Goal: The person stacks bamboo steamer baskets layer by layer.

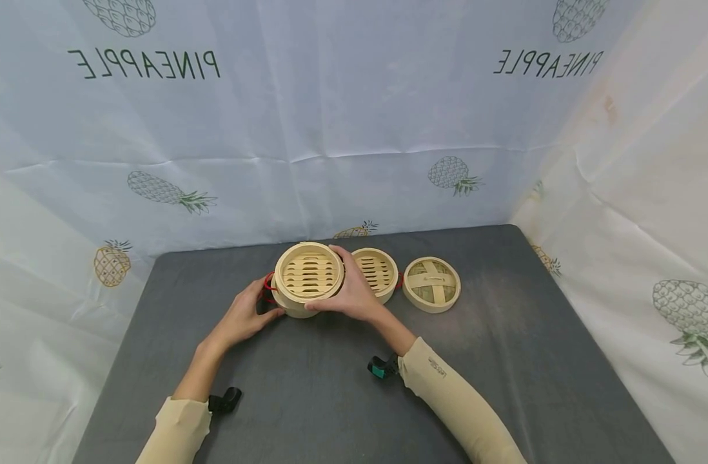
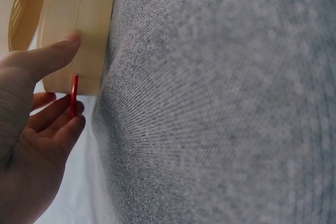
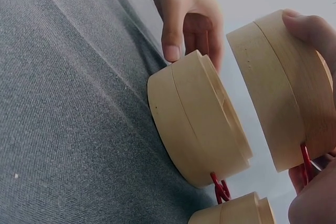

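Observation:
My right hand [image 1: 355,295] grips a round bamboo steamer basket [image 1: 309,273] with a slatted base, thumb on the near side and fingers round the far side. In the right wrist view this raised basket [image 3: 270,90] hangs tilted above a second steamer basket [image 3: 191,121], with a gap between them. That lower basket [image 1: 298,312] rests on the table, mostly hidden from the head camera by the raised one. My left hand [image 1: 244,314] holds its left side. In the left wrist view the thumb lies on the wall and the fingers curl behind, by a red loop handle [image 2: 74,95].
A third slatted steamer basket [image 1: 382,274] with a red loop sits just right of the pair. Beside it lies a woven bamboo lid [image 1: 445,285] with crossed strips. The dark grey table [image 1: 307,399] meets a pineapple-printed curtain [image 1: 342,116] at its back.

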The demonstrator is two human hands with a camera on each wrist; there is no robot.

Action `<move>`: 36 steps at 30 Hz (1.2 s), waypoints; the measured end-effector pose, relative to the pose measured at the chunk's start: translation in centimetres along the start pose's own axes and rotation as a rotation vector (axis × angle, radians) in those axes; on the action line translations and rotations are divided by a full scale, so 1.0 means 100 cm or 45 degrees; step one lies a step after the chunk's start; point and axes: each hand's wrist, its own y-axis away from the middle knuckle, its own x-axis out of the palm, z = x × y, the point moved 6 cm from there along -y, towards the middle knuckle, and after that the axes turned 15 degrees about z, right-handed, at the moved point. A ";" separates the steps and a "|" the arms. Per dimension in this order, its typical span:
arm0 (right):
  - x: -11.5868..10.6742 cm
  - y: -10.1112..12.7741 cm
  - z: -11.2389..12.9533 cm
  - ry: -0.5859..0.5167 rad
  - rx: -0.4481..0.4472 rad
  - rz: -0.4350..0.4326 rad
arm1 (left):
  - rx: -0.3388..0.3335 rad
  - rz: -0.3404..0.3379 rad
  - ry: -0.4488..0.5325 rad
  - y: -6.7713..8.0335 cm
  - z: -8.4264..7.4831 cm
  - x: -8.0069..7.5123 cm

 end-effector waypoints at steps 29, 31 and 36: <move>0.009 -0.015 -0.005 0.007 0.050 -0.003 | 0.042 -0.040 -0.021 0.001 -0.003 -0.001; 0.010 -0.016 -0.004 0.007 0.056 -0.008 | 0.052 -0.047 -0.022 0.002 -0.003 -0.001; 0.011 -0.019 -0.003 0.023 0.065 -0.014 | 0.064 -0.053 -0.014 0.001 -0.003 0.000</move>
